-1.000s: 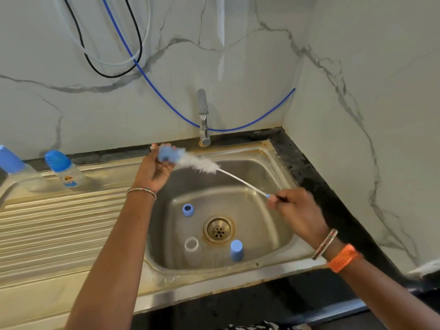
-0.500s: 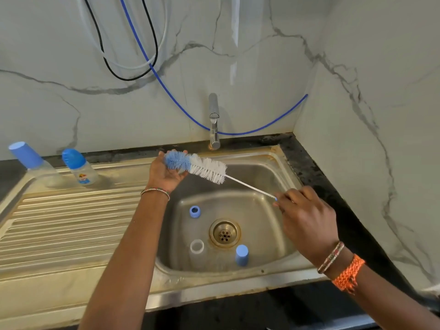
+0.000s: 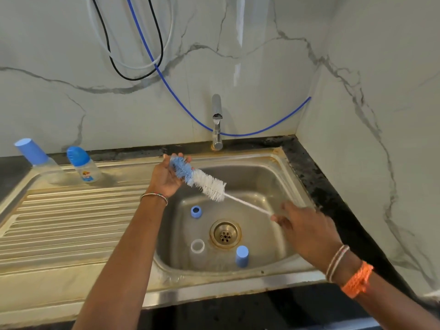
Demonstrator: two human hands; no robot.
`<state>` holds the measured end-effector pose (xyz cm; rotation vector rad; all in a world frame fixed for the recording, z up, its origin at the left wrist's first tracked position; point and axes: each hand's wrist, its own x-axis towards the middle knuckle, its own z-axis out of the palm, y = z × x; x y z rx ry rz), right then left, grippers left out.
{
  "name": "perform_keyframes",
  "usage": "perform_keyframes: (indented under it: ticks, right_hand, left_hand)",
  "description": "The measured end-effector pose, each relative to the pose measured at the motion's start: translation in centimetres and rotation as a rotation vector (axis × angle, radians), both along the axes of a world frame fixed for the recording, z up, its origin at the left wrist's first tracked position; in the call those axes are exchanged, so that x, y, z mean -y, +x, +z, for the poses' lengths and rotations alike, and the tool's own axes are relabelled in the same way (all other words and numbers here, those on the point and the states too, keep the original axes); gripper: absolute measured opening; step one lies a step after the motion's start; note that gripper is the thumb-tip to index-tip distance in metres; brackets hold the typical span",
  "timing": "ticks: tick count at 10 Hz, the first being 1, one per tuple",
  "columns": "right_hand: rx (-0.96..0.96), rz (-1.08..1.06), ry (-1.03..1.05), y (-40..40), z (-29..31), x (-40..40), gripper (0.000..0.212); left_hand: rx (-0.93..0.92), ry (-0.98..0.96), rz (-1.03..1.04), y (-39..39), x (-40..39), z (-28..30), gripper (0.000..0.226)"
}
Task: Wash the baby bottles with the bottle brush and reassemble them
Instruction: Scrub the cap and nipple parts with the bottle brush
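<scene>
Steel sink (image 3: pixel 281 163) holds loose bottle parts; right grip (image 3: pixel 307 232) pinches brush (image 3: pixel 204 182), left grip (image 3: pixel 166 177) cradles bristles

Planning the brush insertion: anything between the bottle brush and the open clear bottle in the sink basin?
Nothing visible. The blue-and-white bristle bottle brush hangs over the steel sink, the left hand at its blue tip and the right hand on its wire handle. The clear open bottle stands uncovered below; the blue ring and blue cap stand apart.

Blue-and-white bottle brush (image 3: pixel 200 179) – blue cap (image 3: pixel 242 256) – grey-veined white marble wall (image 3: pixel 238 55)
</scene>
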<state>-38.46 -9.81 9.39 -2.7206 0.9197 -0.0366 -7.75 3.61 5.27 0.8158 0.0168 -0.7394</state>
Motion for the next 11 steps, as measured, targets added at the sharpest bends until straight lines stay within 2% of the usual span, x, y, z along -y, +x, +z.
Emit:
perform_keyframes:
  ticks: [1, 2, 3, 4, 5, 6, 7, 8, 9, 10, 11]
  right_hand:
    - [0.336, 0.186, -0.576, -0.5, -0.4, -0.2, 0.02]
    - [0.521, 0.315, -0.651, -0.9, -0.3, 0.6, 0.011]
    - [0.575, 0.007, 0.105, -0.1, 1.1, 1.3, 0.015]
    - [0.322, -0.276, 1.242, 0.1, 1.0, 2.2, 0.034]
    - [0.18, -0.274, 1.472, -0.2, -0.6, 1.5, 0.037]
    - [0.228, -0.109, 0.737, -0.3, -1.5, 0.5, 0.028]
    - [0.31, 0.156, -0.415, -0.6, -1.5, 0.9, 0.024]
    - [0.434, 0.306, -0.628, -0.5, -0.9, 1.2, 0.017]
    - [0.344, 0.289, -0.438, 0.1, -0.9, 0.8, 0.014]
    - [0.075, 0.049, 0.751, 0.4, -0.3, 0.7, 0.019]
    - [0.043, -0.083, 1.898, -0.1, 0.0, 0.7, 0.031]
  left_hand:
    - [0.002, 0.145, 0.024, 0.0, 0.5, 0.4, 0.047]
    - [-0.022, 0.167, -0.014, 0.0, 0.5, 0.5, 0.045]
    - [-0.046, 0.051, -0.004, 0.2, 0.2, 0.6, 0.036]
    - [-0.076, -0.143, 0.072, -0.1, 0.3, 1.0, 0.032]
    - [-0.097, -0.199, 0.099, -0.3, 0.4, 1.2, 0.028]
    - [-0.097, -0.168, 0.116, 0.0, 0.3, 0.5, 0.029]
    - [-0.046, -0.042, 0.117, 0.3, 0.6, -0.1, 0.041]
    - [-0.002, 0.089, 0.071, 0.3, 1.0, -0.3, 0.049]
    - [0.008, 0.066, -0.003, 0.3, 0.8, -0.4, 0.029]
    - [0.016, -0.06, -0.074, 0.4, 0.1, -0.4, 0.024]
    - [0.057, -0.093, -0.204, 0.6, -0.8, -0.8, 0.04]
